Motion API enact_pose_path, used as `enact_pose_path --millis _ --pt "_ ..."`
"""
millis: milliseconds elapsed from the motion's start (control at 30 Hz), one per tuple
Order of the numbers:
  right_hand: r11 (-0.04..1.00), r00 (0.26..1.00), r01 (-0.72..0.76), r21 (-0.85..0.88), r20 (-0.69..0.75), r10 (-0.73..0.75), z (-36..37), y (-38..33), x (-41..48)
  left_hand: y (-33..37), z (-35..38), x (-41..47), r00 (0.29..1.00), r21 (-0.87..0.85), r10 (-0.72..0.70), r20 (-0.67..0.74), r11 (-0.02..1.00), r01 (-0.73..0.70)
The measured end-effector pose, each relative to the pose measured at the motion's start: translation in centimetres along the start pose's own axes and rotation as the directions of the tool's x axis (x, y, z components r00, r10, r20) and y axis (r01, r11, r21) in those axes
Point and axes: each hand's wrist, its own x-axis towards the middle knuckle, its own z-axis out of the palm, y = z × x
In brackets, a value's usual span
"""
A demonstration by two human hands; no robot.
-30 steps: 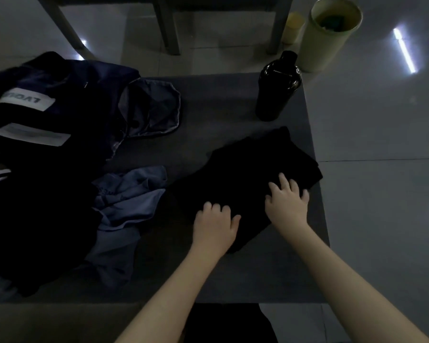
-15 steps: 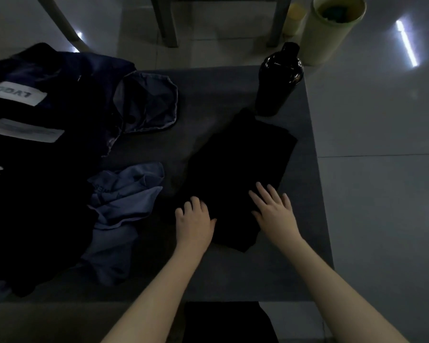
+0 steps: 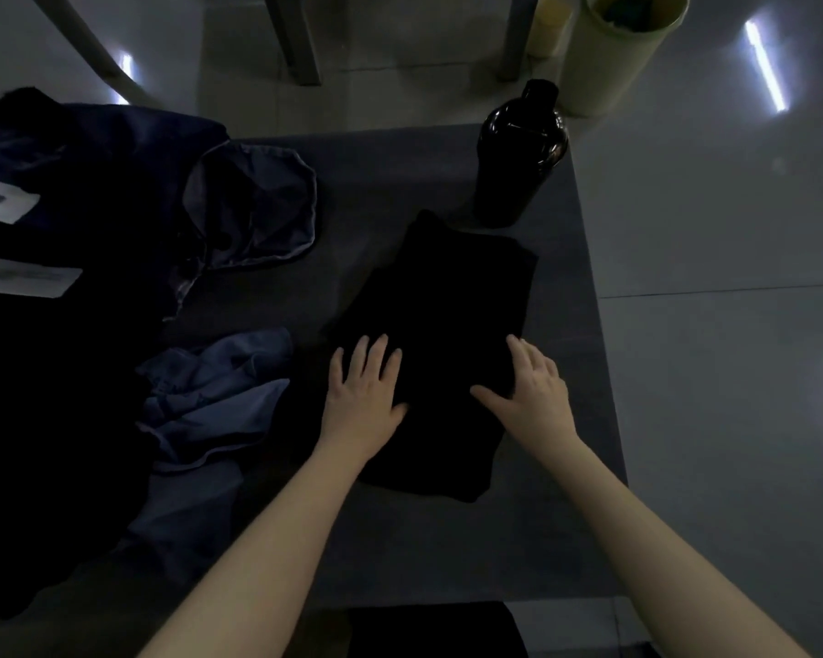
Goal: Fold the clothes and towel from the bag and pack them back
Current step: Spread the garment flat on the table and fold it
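Two bare hands lie flat on a folded black garment [image 3: 443, 344] in the centre-right of the head view, and that is all we see them doing. Our left hand [image 3: 363, 396] rests palm down on the garment's left edge, fingers straight and slightly spread, gripping nothing. Our right hand [image 3: 533, 396] rests on its right edge, fingers extended and thumb stretched inward across the cloth, also closed on nothing. The garment sits on a dark grey table [image 3: 400, 182] as a long, roughly rectangular bundle running from the lower middle of the frame up toward the upper right, where its far end comes just beside a dark glossy bottle [image 3: 519, 154] standing upright near the table's right edge. Left of our left hand lies a crumpled blue-grey cloth [image 3: 215, 396], unfolded; we cannot tell whether it is a towel or a shirt. Filling the left of the frame is a dark navy bag [image 3: 115, 182] with white labels [image 3: 1, 206], its lighter lined opening turned toward the centre. Beyond the table, at the upper right, a pale green bin [image 3: 609, 59] stands on the shiny tiled floor [image 3: 732, 230].
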Motion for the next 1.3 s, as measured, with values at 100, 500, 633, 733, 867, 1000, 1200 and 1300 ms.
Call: enact_pose_path --millis 100,500,633,733,867,1000,1200,1300 --pt "0.909 0.986 -0.100 0.404 -0.082 0.145 -1.1 -1.0 3.1 -0.4 -0.5 1.4 0.986 0.032 0.121 -0.113 0.992 -0.118" --pt "0.829 0.991 -0.017 0.560 -0.099 0.087 -5.3 -3.4 11.4 -1.3 -0.2 3.8 0.987 -0.064 0.159 0.022 0.986 -0.157" --pt "0.838 0.896 0.444 0.316 -0.156 -0.416 -5.0 -2.4 7.1 -1.2 0.2 3.7 0.989 -0.331 0.087 -0.118 0.936 -0.122" --pt "0.829 0.834 0.549 0.108 -0.004 -0.552 -3.7 -1.4 4.9 -1.2 -0.9 3.4 0.970 -0.786 -0.183 -0.157 0.618 -0.011" --pt "0.790 0.801 0.598 -0.136 0.135 -0.583 -1.8 -0.9 3.5 -1.3 -3.9 3.8 0.899 -0.942 -0.413 0.147 0.220 0.255" --pt "0.797 0.818 0.567 -0.207 0.249 -0.518 -1.0 -0.9 2.7 -0.3 -6.0 6.1 0.896 -0.760 -0.306 0.321 0.482 0.436" --pt "0.892 0.902 0.411 -0.190 0.225 -0.367 -1.2 -1.4 1.5 -1.7 -4.2 5.4 0.970 -0.617 -0.241 0.022 0.761 0.203" --pt "0.956 0.959 0.284 -0.076 0.018 -0.284 -0.6 -2.0 0.9 -2.4 -3.0 4.9 0.971 -0.247 -0.200 -0.132 0.955 0.163"
